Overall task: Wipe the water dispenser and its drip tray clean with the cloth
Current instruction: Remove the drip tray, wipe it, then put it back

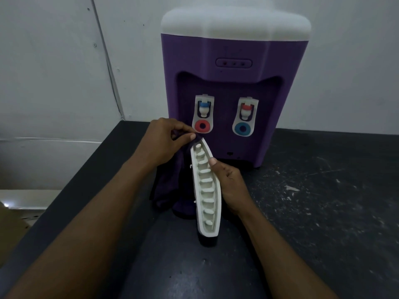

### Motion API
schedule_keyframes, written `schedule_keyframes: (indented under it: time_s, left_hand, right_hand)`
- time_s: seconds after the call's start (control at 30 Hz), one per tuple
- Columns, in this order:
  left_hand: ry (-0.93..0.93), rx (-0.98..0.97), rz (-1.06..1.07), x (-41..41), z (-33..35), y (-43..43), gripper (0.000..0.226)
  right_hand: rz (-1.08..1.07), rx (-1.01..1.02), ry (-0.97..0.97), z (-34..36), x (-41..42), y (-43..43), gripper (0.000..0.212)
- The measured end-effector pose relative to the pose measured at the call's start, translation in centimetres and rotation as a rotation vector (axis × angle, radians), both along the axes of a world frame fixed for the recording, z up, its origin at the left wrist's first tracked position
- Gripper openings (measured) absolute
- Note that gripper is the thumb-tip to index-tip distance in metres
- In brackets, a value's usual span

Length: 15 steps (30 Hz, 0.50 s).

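A purple water dispenser with a white top and two taps stands at the back of the dark counter. In front of it the white drip tray is held on edge, its slotted grille facing left. My right hand grips the tray's right side, thumb over the rim. My left hand pinches a dark purple cloth against the tray's top end. The cloth hangs down behind the tray to the counter.
The black counter is scuffed with white marks to the right. Its left edge runs diagonally, with a drop beyond it. A white wall stands behind the dispenser and to the left.
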<state>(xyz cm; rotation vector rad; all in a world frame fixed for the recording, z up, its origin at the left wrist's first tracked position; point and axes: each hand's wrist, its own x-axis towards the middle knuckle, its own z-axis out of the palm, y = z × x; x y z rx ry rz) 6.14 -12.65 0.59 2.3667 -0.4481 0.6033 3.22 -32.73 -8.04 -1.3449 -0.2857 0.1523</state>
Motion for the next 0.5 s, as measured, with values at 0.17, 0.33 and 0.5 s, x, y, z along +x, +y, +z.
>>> schedule_keyframes:
  time_s: [0.17,0.33,0.5]
  left_hand:
    - [-0.011,0.060,-0.044,0.1,0.5,-0.5,0.018]
    - [-0.016,0.129,-0.041,0.3,0.6,-1.1,0.019]
    - [0.018,0.051,0.011,0.2,-0.5,-0.6,0.021]
  right_hand:
    - [0.010,-0.069,-0.076,0.0,-0.2,0.2,0.039]
    - [0.002,-0.046,-0.039,0.1,-0.2,0.0,0.034]
    - [-0.013,-0.023,-0.003,-0.1,0.1,-0.1,0.037]
